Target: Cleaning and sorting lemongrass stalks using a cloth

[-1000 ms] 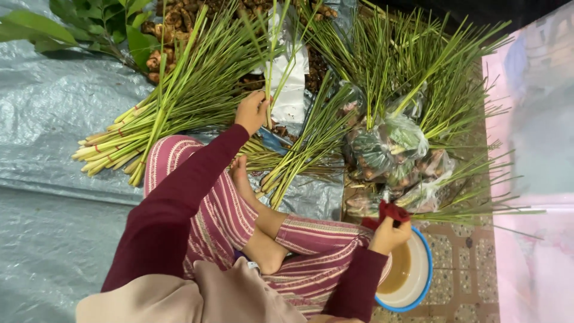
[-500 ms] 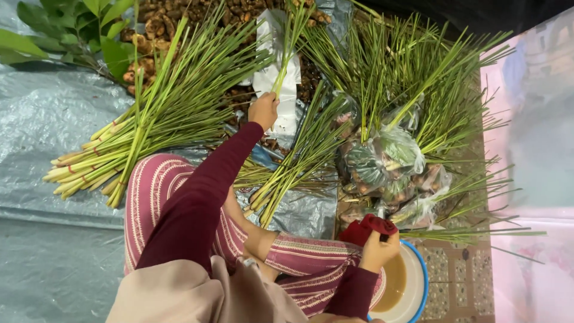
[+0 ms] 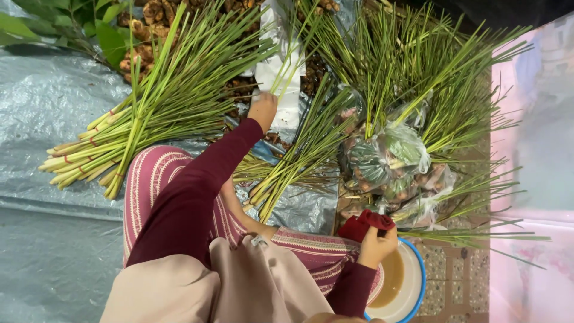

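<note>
The left hand [image 3: 263, 109] closes around a thin green stalk [image 3: 291, 63]; the fingertips are on the far side and cannot be seen. The right hand [image 3: 376, 245] grips a red cloth [image 3: 366, 224]; the cloth's lower part is covered by the fingers. The bowl [image 3: 414, 287] is cut off by the bottom edge and partly covered by the right sleeve. The contents of the clear plastic bags [image 3: 388, 161] are too blurred by glare to identify. The root pile [image 3: 149, 18] runs past the top edge and under the lemongrass bundles [image 3: 149, 113]. The pink area [image 3: 532, 179] at right is blurred beyond recognition.
</note>
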